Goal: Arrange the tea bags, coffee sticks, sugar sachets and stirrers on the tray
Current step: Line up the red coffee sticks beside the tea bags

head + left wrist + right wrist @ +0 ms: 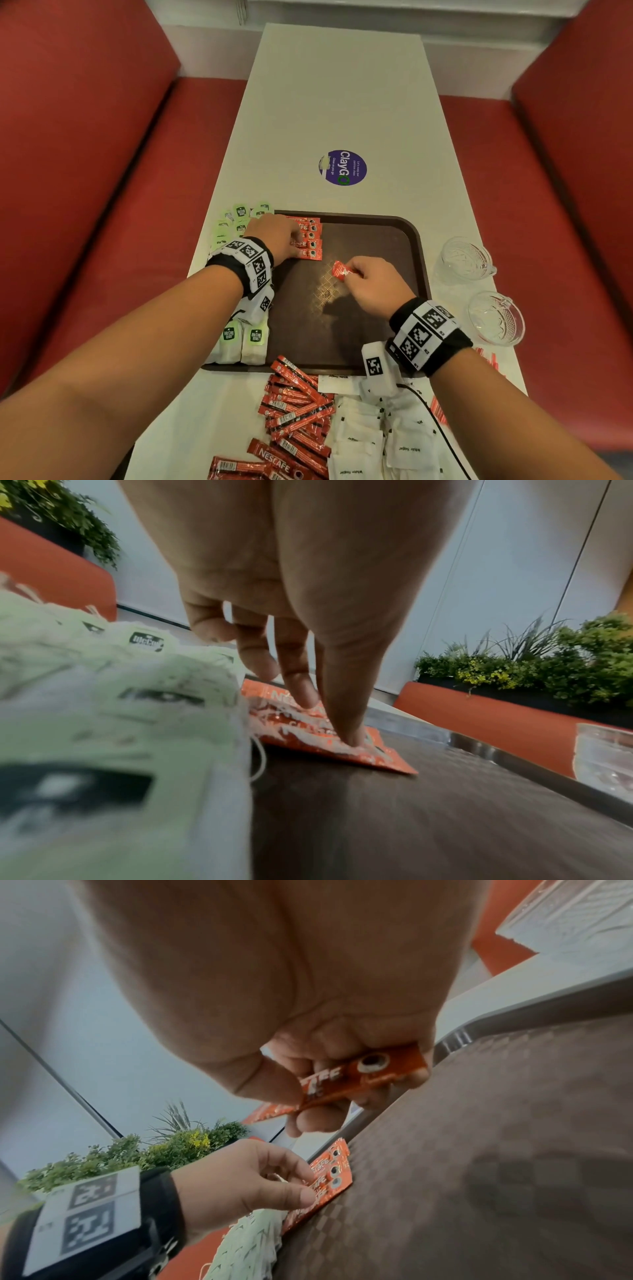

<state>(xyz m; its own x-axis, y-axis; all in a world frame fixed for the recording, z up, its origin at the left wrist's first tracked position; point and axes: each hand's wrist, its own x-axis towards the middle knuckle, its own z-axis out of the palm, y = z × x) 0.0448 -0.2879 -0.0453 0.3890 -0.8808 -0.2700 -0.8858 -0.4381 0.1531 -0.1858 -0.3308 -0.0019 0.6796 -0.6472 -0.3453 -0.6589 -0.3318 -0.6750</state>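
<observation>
A brown tray [359, 325] lies on the white table. Several red coffee sticks [310, 240] lie side by side at its far left corner. My left hand [298, 243] presses on that row [342, 750] with straight fingers. My right hand [349, 274] pinches one more red coffee stick [340, 270] above the tray's middle; in the right wrist view this stick [377, 1074] sits between thumb and curled fingers. White tea bags [243, 339] with green tags lie on the tray's near left corner.
Loose tea bags [239, 219] lie on the table beyond the tray's left corner. A pile of coffee sticks [294, 411] and white sugar sachets [376, 435] lie in front of the tray. Red-striped stirrers [489, 363] and two glass cups [462, 260] are on the right.
</observation>
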